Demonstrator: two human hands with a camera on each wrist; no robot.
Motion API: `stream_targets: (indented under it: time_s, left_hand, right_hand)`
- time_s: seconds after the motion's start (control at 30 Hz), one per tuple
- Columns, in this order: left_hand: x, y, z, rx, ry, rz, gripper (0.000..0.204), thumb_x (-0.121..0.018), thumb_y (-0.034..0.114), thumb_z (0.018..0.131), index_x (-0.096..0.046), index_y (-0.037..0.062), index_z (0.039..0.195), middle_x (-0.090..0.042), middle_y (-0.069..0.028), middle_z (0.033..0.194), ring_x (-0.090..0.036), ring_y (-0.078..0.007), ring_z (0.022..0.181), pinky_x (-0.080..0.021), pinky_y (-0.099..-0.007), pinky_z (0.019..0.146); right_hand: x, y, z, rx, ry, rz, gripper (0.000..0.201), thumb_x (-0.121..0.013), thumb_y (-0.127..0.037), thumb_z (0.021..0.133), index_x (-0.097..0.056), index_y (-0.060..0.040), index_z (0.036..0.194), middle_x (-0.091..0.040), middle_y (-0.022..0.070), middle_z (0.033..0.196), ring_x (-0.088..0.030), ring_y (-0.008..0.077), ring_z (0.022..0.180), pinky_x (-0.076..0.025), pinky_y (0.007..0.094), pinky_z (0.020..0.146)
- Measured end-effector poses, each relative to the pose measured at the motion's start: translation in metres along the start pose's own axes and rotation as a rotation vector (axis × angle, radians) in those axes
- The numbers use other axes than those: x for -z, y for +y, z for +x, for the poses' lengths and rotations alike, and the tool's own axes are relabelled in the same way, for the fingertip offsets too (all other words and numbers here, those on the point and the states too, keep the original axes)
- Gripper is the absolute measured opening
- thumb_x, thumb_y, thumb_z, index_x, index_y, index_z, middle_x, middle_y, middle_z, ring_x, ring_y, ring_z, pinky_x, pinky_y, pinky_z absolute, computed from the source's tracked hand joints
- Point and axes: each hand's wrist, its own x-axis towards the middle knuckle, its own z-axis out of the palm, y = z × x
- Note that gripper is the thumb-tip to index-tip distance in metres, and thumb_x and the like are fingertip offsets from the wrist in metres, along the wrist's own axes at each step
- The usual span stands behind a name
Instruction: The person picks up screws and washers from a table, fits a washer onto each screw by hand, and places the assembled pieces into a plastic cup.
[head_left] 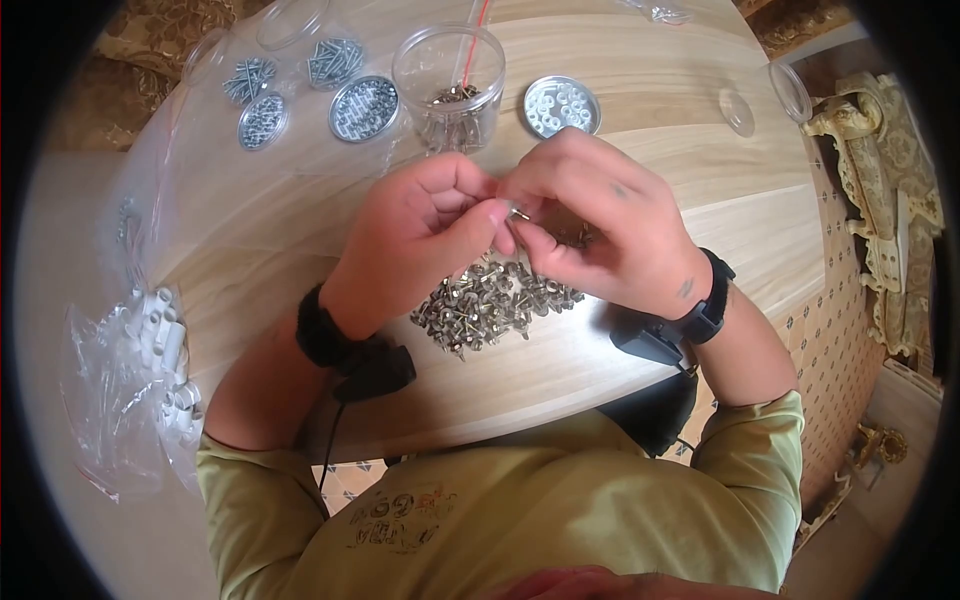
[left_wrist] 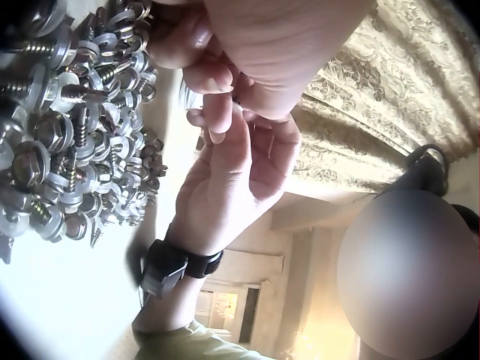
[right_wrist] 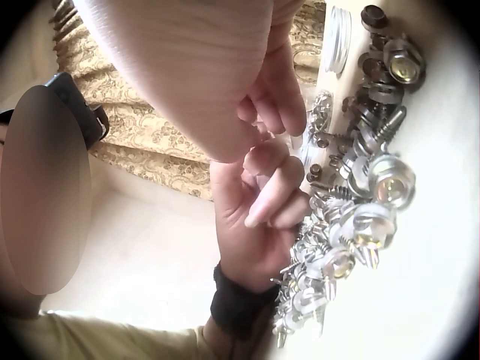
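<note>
Both hands meet over the table, fingertips together around a small metal screw (head_left: 517, 213). My left hand (head_left: 415, 225) pinches it between thumb and forefinger, its shiny tip pointing right. The thumb and forefinger of my right hand (head_left: 615, 225) close about the same screw from the other side; fingers hide most of it. Below the hands lies a loose pile of hex-head screws (head_left: 475, 315) with washers on their shanks. In the left wrist view the screws (left_wrist: 56, 131) show grey washers and drill points. The right wrist view shows the pile (right_wrist: 371, 180) beside the left hand.
Behind the hands stands a clear plastic tub (head_left: 447, 50) with screws inside and a red strip. Right of it is a round dish (head_left: 527, 105) of white rings. Several containers of silvery hardware (head_left: 364, 108) sit back left. A bag of white fittings (head_left: 158, 330) lies left.
</note>
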Motion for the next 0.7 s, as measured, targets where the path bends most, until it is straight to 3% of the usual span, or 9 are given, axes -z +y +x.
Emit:
stream_targets:
  time_s: [0.13,0.27,0.33,0.47,0.53,0.7]
  left_hand:
    - [-0.0046,-0.0008,0.0,0.001,0.049,0.007,0.006,-0.056,0.006,0.107,-0.06,0.0025,0.105,-0.069,-0.0048,0.084,-0.05,-0.0032,0.06,-0.04,-0.019,0.055]
    - [-0.005,-0.0019,-0.001,-0.033,0.082,0.003,0.008,-0.055,0.009,0.108,-0.06,0.0026,0.105,-0.067,-0.0036,0.081,-0.049,-0.0033,0.059,-0.039,-0.0193,0.054]
    - [-0.004,0.0006,-0.0026,-0.01,0.043,-0.025,0.01,-0.058,0.014,0.108,-0.061,0.004,0.106,-0.072,-0.0026,0.089,-0.051,-0.0015,0.063,-0.043,-0.0185,0.057]
    - [-0.0044,-0.0029,-0.0026,-0.043,0.05,0.019,0.011,-0.057,0.014,0.109,-0.06,0.0039,0.106,-0.071,-0.0025,0.088,-0.051,-0.0014,0.064,-0.043,-0.0188,0.057]
    - [-0.0062,-0.0032,-0.0019,-0.057,0.068,0.045,0.012,-0.054,0.01,0.109,-0.06,0.0004,0.113,-0.067,-0.0033,0.084,-0.049,-0.0039,0.06,-0.039,-0.02,0.055]
    - [-0.0052,-0.0024,-0.0028,-0.05,0.08,0.051,0.01,-0.055,0.011,0.109,-0.059,0.0019,0.111,-0.069,-0.0031,0.087,-0.05,-0.0031,0.063,-0.042,-0.0196,0.057]
  right_hand:
    - [-0.0014,-0.0028,-0.0017,-0.099,0.011,-0.011,0.02,-0.078,-0.002,0.084,-0.068,-0.0044,0.101,-0.061,0.0088,0.087,-0.062,0.026,0.076,-0.053,0.0347,0.066]
    - [-0.0043,-0.0014,-0.0011,-0.075,0.06,-0.067,0.02,-0.078,-0.003,0.084,-0.067,-0.0047,0.101,-0.062,0.0094,0.087,-0.063,0.0262,0.077,-0.053,0.0348,0.067]
    - [-0.0044,-0.0037,-0.0021,-0.101,0.069,-0.066,0.022,-0.078,-0.003,0.083,-0.067,-0.0049,0.102,-0.062,0.0093,0.087,-0.064,0.0265,0.078,-0.054,0.035,0.068]
    - [-0.0059,-0.0043,-0.0037,-0.149,0.068,-0.027,0.022,-0.079,-0.003,0.082,-0.067,-0.0045,0.101,-0.063,0.0087,0.086,-0.065,0.0266,0.078,-0.054,0.0344,0.068]
    - [-0.0036,-0.0024,-0.0026,-0.175,0.049,0.061,0.02,-0.078,-0.002,0.082,-0.067,-0.004,0.098,-0.063,0.0079,0.085,-0.066,0.0245,0.077,-0.054,0.0332,0.067]
    - [-0.0028,-0.0011,-0.0028,-0.174,0.054,0.12,0.016,-0.077,-0.001,0.082,-0.067,-0.0035,0.095,-0.064,0.0071,0.085,-0.066,0.021,0.076,-0.055,0.0316,0.067]
